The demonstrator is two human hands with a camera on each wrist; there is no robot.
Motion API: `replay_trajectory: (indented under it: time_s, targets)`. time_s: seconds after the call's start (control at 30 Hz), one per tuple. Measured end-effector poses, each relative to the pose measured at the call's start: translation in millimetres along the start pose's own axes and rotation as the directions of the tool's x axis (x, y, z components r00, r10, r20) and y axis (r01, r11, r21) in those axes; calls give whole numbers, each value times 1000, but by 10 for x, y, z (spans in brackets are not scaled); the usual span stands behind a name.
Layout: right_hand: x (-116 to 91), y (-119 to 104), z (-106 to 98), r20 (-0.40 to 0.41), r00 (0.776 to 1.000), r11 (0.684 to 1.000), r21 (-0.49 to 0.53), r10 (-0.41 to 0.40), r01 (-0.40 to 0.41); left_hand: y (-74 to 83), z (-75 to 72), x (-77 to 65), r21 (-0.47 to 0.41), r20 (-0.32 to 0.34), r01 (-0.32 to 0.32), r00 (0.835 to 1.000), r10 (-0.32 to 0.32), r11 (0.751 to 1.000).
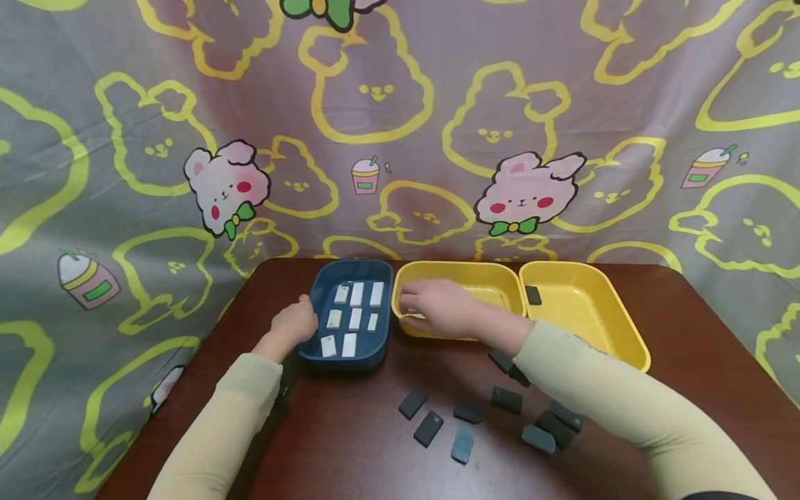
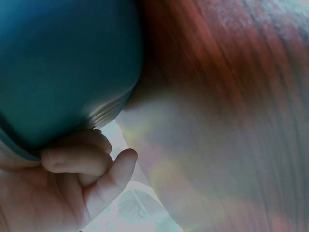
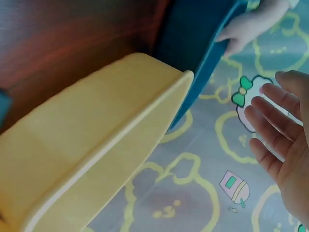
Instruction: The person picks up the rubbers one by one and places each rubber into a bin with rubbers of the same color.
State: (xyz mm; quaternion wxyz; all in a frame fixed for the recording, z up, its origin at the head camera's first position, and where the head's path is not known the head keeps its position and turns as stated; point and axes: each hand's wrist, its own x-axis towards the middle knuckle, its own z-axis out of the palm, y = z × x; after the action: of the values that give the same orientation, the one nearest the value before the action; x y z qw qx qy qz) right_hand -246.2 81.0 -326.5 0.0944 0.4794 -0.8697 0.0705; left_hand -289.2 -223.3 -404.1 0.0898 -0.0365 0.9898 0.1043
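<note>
Head view, left grip [image 1: 295, 321] curled on rounded dark-blue bin [image 1: 350, 364]; right grip [image 1: 445, 306] loosely spread, empty

Left hand [image 1: 295, 321] curled, right hand [image 1: 440, 304] outstretched

Middle tray [image 1: 490, 294] part-hidden by right hand [image 1: 441, 306], dark blocks [image 1: 498, 360] by right sleeve [image 1: 625, 397]

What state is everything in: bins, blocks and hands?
Left hand: gripping the blue bin's rim.
Right hand: fingers loosely extended, at the middle yellow bin.
Blue bin: upright, holding eight white blocks.
Middle yellow bin: upright, partly hidden.
Right yellow bin: upright, one dark block visible inside.
Other blocks: scattered on the table.
</note>
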Motion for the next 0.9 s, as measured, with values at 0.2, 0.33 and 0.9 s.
replay_trajectory:
  time_s: [0.2, 0.33, 0.9]
  targets:
    - [-450, -58, 57, 45, 992, 992, -41, -116, 118, -7, -13, -13, -6, 5, -2, 1000, 2, 1000]
    - [-780, -136, 196, 71, 976, 978, -22, -205, 207, 3, -3, 1, -1, 5, 3, 1000, -3, 1000]
    - [-1472, -420, 621, 166, 934, 942, 170, -315, 288, 6, 2, 7, -3, -5, 10, 1000, -10, 1000]
